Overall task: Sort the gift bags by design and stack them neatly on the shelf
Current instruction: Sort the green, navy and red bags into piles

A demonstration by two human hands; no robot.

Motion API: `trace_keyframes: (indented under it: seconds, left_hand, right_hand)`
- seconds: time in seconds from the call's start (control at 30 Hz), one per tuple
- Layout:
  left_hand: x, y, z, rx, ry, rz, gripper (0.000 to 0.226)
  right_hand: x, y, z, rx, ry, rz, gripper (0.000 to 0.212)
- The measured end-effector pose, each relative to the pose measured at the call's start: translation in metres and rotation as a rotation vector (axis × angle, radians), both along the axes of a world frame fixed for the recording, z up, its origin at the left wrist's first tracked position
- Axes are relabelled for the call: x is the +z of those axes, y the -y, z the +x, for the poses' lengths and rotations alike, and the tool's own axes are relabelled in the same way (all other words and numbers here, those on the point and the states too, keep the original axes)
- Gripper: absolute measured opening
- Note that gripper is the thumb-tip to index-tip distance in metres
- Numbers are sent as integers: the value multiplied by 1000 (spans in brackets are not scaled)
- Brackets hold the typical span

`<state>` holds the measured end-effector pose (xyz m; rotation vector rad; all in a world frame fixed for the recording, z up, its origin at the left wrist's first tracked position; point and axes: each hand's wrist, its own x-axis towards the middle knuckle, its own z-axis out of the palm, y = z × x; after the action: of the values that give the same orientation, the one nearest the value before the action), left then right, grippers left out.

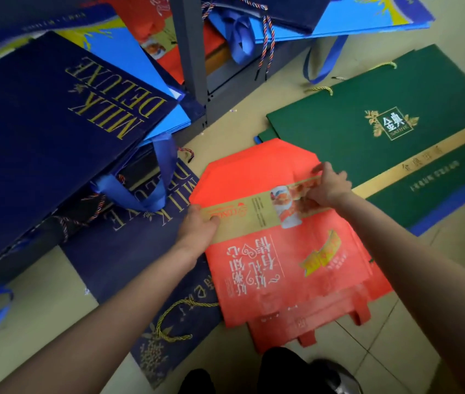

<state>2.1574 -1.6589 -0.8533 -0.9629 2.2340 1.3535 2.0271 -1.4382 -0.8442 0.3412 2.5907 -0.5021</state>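
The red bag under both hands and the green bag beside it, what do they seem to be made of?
The red bag looks like soft non-woven fabric, matte: it creases and sags, and its flat strap handles match the body, though coated paper cannot be ruled out. The green bag looks like stiff matte card or paper: it lies flat with crisp edges, gold foil-like print and a twisted cord handle.

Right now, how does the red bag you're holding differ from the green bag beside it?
The red bag is gripped by both the left hand and right hand; the green bag lies untouched. Red has flat red handles, green thin cord handles. Both lie flat on the floor, each with a gold band.
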Motion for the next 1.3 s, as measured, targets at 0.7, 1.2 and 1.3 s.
trace_keyframes:
  seconds: [0.7, 1.2, 1.3]
  left_hand:
    - [-14, -43, -91, -833, -23, -632, 78]
    - [83, -38, -105, -281, -520, -331, 17]
    - [98, -26, -100, -215, -678, -274, 10]
  right_hand:
    - [59, -96, -2, -3, -704, -38, 62]
    - [119, -141, 4, -486, -888, 78, 61]
    - [127, -148, 9, -581, -935, 57, 62]
